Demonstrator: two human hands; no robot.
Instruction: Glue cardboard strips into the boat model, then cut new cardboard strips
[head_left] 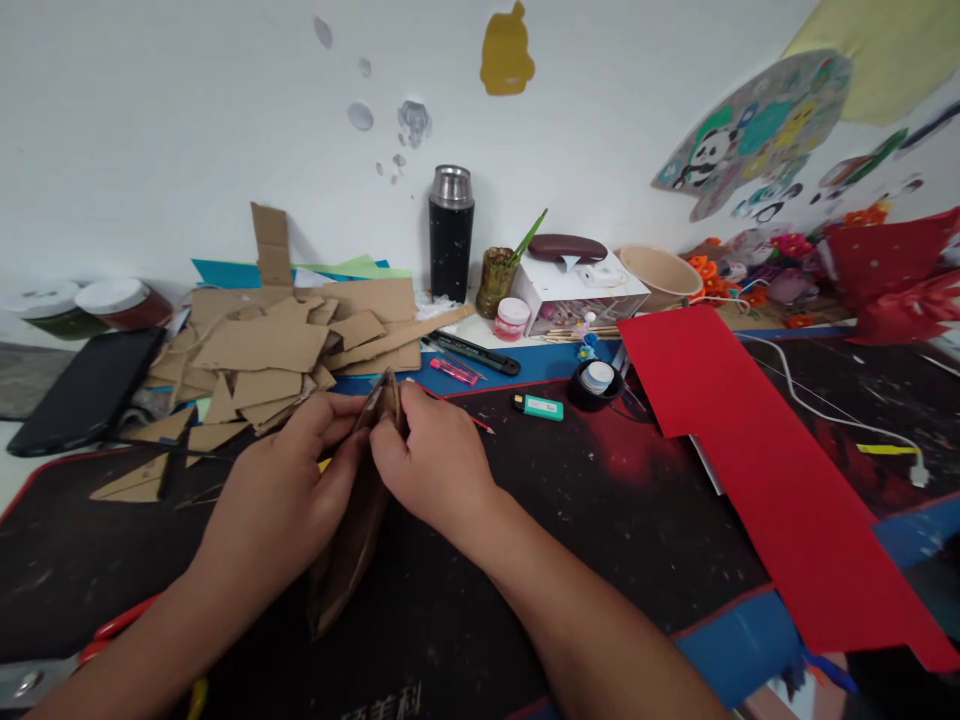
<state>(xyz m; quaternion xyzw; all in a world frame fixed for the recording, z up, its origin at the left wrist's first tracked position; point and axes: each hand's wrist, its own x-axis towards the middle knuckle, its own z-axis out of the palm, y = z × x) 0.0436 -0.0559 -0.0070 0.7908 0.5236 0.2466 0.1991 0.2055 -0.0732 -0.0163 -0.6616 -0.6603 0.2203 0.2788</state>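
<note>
Between my two hands stands a folded piece of brown cardboard (352, 555), long and narrow, tilted over the dark mat. My left hand (289, 480) pinches its upper end from the left, thumb against the near face. On the other side, my right hand (431, 455) grips the same end with curled fingers. The cardboard's edges meet near the fingertips, and part of it is hidden behind the hands. A red pencil (482, 425) lies just beyond my right hand. Under my left forearm sit red-handled scissors (124, 617), partly covered.
Cardboard scraps (262, 345) are heaped at the back left, beside a black phone (86, 390). Farther back stands a black thermos (451, 235). A cutter knife (476, 354), a teal lighter (538, 407) and a large red sheet (780, 480) lie toward the right.
</note>
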